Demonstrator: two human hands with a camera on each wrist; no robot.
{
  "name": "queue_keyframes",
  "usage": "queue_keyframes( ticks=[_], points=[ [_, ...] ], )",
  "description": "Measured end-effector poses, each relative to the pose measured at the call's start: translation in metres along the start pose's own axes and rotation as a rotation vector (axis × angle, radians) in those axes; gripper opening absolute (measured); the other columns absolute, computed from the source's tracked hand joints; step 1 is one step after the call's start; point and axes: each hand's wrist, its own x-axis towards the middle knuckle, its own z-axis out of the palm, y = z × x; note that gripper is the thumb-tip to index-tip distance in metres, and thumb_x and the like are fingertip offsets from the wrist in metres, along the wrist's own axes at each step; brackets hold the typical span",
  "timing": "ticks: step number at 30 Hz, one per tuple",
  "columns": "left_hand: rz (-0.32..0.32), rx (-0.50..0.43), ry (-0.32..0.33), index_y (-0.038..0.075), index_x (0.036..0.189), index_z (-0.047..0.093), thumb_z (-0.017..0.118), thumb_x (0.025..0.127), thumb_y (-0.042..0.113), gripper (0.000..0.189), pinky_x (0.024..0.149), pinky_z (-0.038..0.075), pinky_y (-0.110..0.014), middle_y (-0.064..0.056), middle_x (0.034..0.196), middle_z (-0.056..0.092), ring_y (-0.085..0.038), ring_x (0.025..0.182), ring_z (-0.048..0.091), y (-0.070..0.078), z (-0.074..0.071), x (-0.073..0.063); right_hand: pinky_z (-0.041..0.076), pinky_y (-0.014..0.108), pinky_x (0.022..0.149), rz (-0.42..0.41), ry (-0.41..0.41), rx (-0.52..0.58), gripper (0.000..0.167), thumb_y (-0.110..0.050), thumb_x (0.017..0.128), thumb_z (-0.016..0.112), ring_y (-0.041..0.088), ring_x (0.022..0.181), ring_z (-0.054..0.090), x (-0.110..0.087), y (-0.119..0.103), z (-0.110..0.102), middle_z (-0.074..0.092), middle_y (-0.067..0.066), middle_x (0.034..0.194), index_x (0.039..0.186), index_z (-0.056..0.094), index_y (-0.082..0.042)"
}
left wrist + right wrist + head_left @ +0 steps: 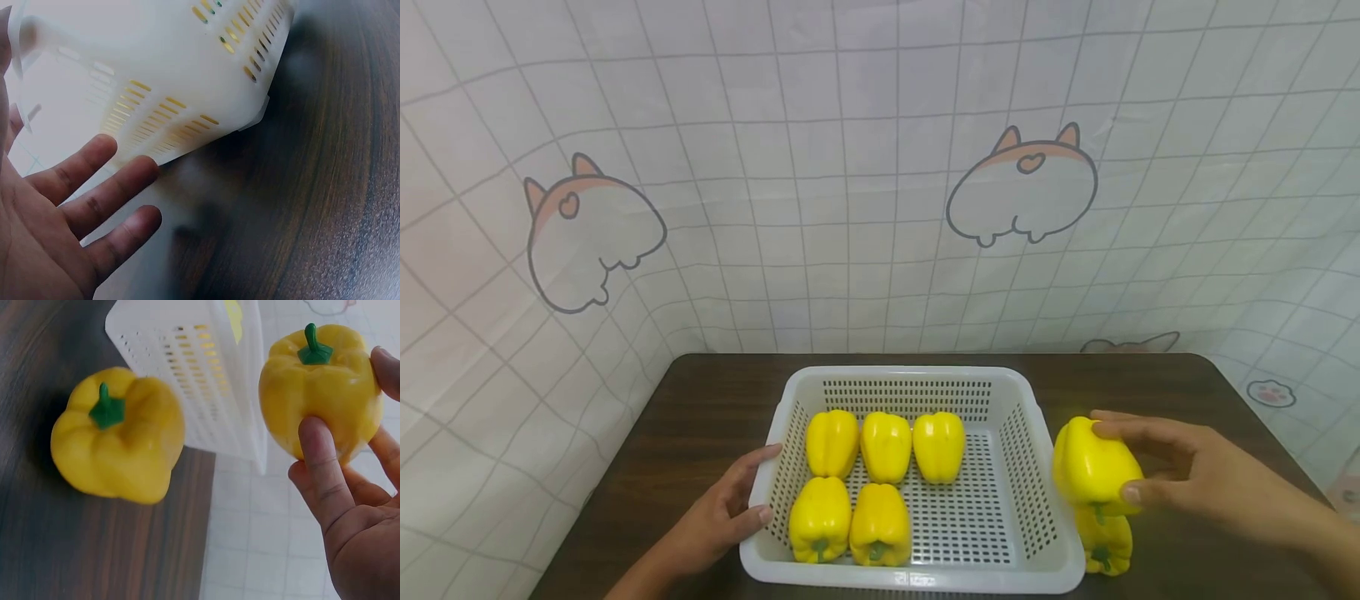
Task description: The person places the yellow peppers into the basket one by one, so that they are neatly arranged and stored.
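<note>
My right hand [1187,471] grips a yellow bell pepper [1093,462] between thumb and fingers, raised beside the basket's right rim. Its green stem points down in the head view. Below it another yellow bell pepper [119,440] rests on the table outside the basket, partly covered in the head view. A white slotted plastic basket [917,372] holds several yellow bell peppers [886,447] in two rows at its left and middle. At the basket's left rim is my left hand [718,512], fingers spread and fairly straight, with fingertips at the outer wall.
The dark wood-grain table [685,442] carries the basket near its front. Behind and at both sides hangs a white gridded curtain [880,208] with cartoon animal prints. Inside the basket, bare slotted floor shows on the right.
</note>
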Motion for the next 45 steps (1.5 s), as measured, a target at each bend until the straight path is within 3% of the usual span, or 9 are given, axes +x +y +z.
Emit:
queue_keyframes(
  ticks=[11, 18, 21, 30, 38, 45],
  points=[
    [0.026, -0.022, -0.030, 0.021, 0.159, 0.021, 0.060, 0.100, 0.014, 0.071, 0.081, 0.062, -0.043, -0.034, 0.160, 0.019, -0.040, 0.114, 0.060, 0.004, -0.002, 0.001, 0.060, 0.033, 0.087, 0.015, -0.091, 0.169, 0.058, -0.005, 0.093, 0.073, 0.005, 0.127, 0.055, 0.013, -0.010, 0.013, 0.044, -0.010, 0.158, 0.147, 0.054, -0.016],
    [0.025, -0.032, -0.039, 0.021, 0.160, 0.020, 0.059, 0.101, 0.013, 0.071, 0.082, 0.062, -0.043, -0.034, 0.160, 0.019, -0.038, 0.114, 0.062, 0.005, -0.003, 0.003, 0.060, 0.034, 0.086, 0.043, -0.159, 0.242, 0.057, -0.005, 0.096, 0.070, 0.017, 0.117, 0.066, 0.021, -0.011, 0.020, 0.030, 0.022, 0.162, 0.149, 0.051, -0.010],
    [0.017, -0.036, -0.037, 0.021, 0.160, 0.020, 0.059, 0.101, 0.013, 0.071, 0.082, 0.062, -0.043, -0.034, 0.161, 0.018, -0.039, 0.114, 0.061, 0.005, -0.002, 0.002, 0.060, 0.035, 0.086, 0.040, -0.182, 0.273, 0.056, -0.005, 0.096, 0.069, 0.024, 0.112, 0.069, 0.024, -0.014, 0.024, 0.027, 0.028, 0.162, 0.149, 0.050, -0.008],
    [0.021, -0.041, -0.033, 0.020, 0.160, 0.021, 0.059, 0.101, 0.013, 0.070, 0.081, 0.062, -0.043, -0.036, 0.160, 0.019, -0.032, 0.110, 0.064, 0.004, -0.002, 0.001, 0.060, 0.034, 0.089, 0.052, -0.203, 0.291, 0.056, -0.010, 0.094, 0.073, 0.020, 0.119, 0.065, 0.034, -0.019, 0.040, 0.031, 0.025, 0.161, 0.147, 0.054, -0.011],
    [0.026, -0.038, -0.026, 0.019, 0.159, 0.021, 0.058, 0.101, 0.013, 0.069, 0.081, 0.062, -0.043, -0.037, 0.159, 0.019, -0.036, 0.112, 0.063, 0.004, -0.001, 0.000, 0.061, 0.033, 0.086, 0.111, -0.209, 0.243, 0.058, -0.019, 0.090, 0.079, 0.046, 0.129, 0.053, 0.044, -0.023, 0.053, 0.036, 0.021, 0.160, 0.144, 0.058, -0.011],
    [0.016, -0.034, -0.018, 0.019, 0.159, 0.022, 0.058, 0.101, 0.013, 0.069, 0.082, 0.062, -0.043, -0.036, 0.160, 0.019, -0.031, 0.113, 0.064, 0.003, -0.001, 0.000, 0.061, 0.032, 0.082, 0.138, -0.230, 0.213, 0.058, -0.023, 0.089, 0.081, 0.029, 0.102, 0.070, 0.052, -0.026, 0.063, 0.038, 0.018, 0.160, 0.143, 0.060, -0.015]
  ],
)
